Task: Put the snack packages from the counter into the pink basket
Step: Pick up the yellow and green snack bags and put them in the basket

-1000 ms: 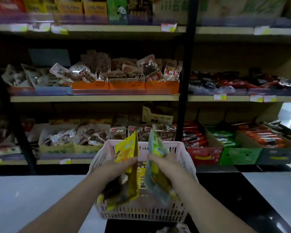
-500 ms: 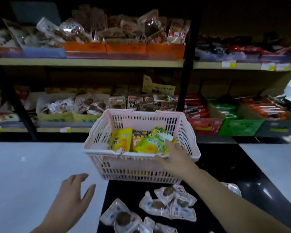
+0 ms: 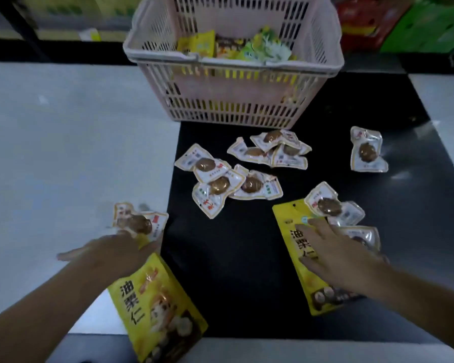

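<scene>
The pink basket (image 3: 233,100) stands at the far edge of the counter, with yellow and green snack bags (image 3: 249,48) inside. One yellow bag (image 3: 157,313) lies at the near left; my left hand (image 3: 110,255) hovers over its top edge, fingers apart, beside a small white packet (image 3: 139,221). A second yellow bag (image 3: 287,218) lies at the near right, and my right hand (image 3: 336,255) rests flat on it with fingers spread. Several small white packets with brown contents (image 3: 215,179) are scattered across the black surface between hands and basket.
The counter has a black middle section (image 3: 241,258) and pale grey parts (image 3: 63,153) to the left and far right. One small packet (image 3: 367,153) lies alone at the right. Red and green shelf boxes (image 3: 417,22) stand behind the basket.
Both hands left the basket after dropping a yellow and a green bag in it. They came down to the two yellow bags on the counter; my view tilted downward.
</scene>
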Demonstrator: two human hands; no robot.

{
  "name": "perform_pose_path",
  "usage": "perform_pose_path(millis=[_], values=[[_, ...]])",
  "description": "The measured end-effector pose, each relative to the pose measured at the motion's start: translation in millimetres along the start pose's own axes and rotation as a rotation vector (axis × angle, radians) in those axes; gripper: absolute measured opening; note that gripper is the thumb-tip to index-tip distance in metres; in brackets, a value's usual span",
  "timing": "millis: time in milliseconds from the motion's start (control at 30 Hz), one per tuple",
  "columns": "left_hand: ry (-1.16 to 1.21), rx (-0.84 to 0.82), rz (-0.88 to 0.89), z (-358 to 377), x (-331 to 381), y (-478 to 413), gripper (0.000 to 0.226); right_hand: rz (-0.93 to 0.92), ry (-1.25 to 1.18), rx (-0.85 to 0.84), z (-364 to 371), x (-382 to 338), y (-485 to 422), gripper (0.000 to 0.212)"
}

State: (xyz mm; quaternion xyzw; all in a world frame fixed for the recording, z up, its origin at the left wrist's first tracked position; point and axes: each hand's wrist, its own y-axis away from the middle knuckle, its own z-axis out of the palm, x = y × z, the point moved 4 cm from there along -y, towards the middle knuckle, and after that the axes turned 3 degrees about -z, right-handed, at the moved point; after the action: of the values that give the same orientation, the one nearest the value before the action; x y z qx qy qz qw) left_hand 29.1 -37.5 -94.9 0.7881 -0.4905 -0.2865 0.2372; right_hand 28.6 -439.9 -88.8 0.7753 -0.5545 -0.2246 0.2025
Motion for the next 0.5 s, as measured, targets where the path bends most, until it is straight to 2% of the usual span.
perform_pose_path(millis=[100,167,200,300,367,467,500], values=[[0.033,-0.269,0.009,20.9,9.3,21.2,0.082,0.113,-0.038,-0.041,28.0,4.1,17.7,0.078],[0.155,-0.365,0.006,46.5,20.9,32.6,0.086,0.195,-0.088,-0.048,42.7,6.7,18.7,0.089],[0.207,-0.353,0.021,60.6,27.1,40.2,0.082,0.24,-0.124,-0.061,46.8,7.9,17.0,0.095],[0.477,-0.252,-0.077,108.9,37.8,71.8,0.118,0.347,-0.193,-0.124,49.2,11.3,13.8,0.109],[0.531,-0.201,-0.069,132.6,47.1,86.1,0.137,0.361,-0.164,-0.157,50.7,10.3,15.0,0.115],[0.551,0.019,-0.09,136.0,47.4,91.0,0.121,0.315,-0.104,-0.127,57.9,2.7,13.3,0.121],[0.573,0.032,-0.088,126.0,47.4,94.8,0.118,0.278,-0.093,-0.115,59.2,-2.1,12.2,0.122]])
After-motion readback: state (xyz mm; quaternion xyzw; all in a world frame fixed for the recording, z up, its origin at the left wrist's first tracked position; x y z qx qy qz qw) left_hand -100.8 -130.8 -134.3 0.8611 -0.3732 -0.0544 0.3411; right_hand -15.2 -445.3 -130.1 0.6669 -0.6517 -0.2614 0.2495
